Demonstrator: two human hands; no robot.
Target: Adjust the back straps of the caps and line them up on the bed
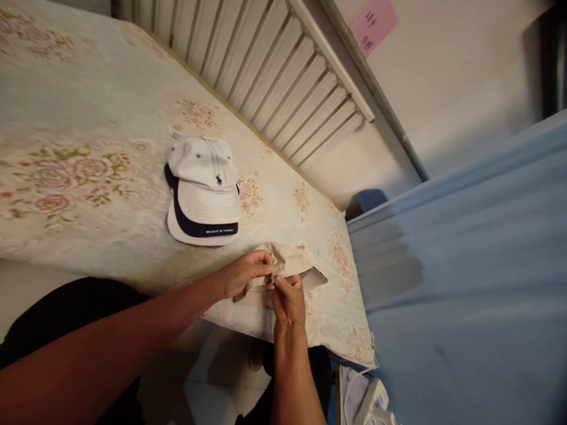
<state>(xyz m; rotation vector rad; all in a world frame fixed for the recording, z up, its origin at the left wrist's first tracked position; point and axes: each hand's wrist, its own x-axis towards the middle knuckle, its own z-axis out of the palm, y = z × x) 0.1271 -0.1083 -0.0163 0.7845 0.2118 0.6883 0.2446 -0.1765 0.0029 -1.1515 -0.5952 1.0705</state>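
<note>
Close to the table's front edge, a beige cap (290,258) is held between my two hands. My left hand (248,271) has thumb and fingers pinched on the cap's near side, around its strap or band. Just beside it, my right hand (287,295) is closed on the same part, thumb on top. The cap's brim (315,277) points to the right. What exactly lies between the fingertips is too small to make out. Left of and beyond my hands, a stack of caps lies on the table, topped by a white cap (204,165) with a dark horse-and-rider emblem.
The table (146,118) has a floral cloth. Along its far side runs a white radiator (257,65). A blue curtain (443,283) hangs at right. A pink note (374,23) is on the wall. A white corded device (374,404) stands low at right.
</note>
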